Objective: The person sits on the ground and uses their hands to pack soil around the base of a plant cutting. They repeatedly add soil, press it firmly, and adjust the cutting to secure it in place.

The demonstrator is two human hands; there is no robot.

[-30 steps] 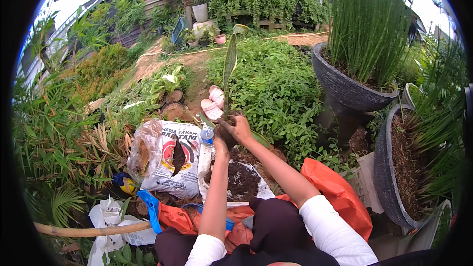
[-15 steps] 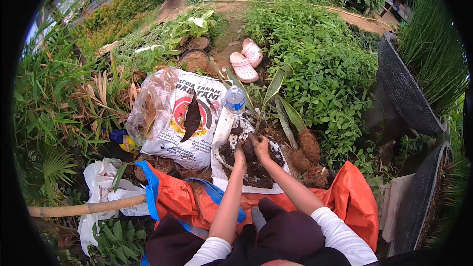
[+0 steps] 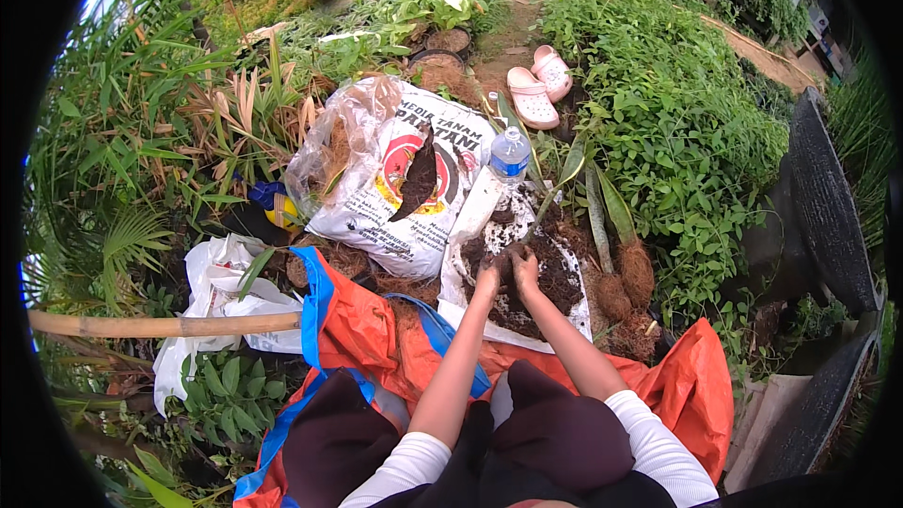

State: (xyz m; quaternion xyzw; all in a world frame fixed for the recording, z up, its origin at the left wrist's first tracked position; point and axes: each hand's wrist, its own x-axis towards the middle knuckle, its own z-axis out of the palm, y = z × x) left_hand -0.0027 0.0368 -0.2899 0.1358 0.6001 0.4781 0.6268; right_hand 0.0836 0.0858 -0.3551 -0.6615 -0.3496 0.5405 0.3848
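My left hand [image 3: 489, 275] and my right hand [image 3: 524, 270] come together, fingers curled round a dark clump of soil [image 3: 507, 270] at the foot of a snake plant [image 3: 555, 186]. Its long leaf leans up and right from between them; its roots are hidden by soil and fingers. Soil smears both hands. Beneath them lies a white sack [image 3: 455, 300] covered with loose dark soil [image 3: 555, 290]. More snake plants [image 3: 616, 207], with brown fibrous root balls [image 3: 636, 275], lie just to the right.
A white printed sack [image 3: 367, 222] with a torn slit showing soil lies left of the hands. A water bottle [image 3: 510, 156] stands beyond them, pink clogs [image 3: 533, 99] farther off. An orange tarp [image 3: 362, 320] spreads under my legs; a bamboo pole [image 3: 169, 325] crosses at left.
Both hands, with the clump and snake plant, have moved a little toward me and left over the sack. My right hand has come down lower round the plant's base. The whole view has shifted.
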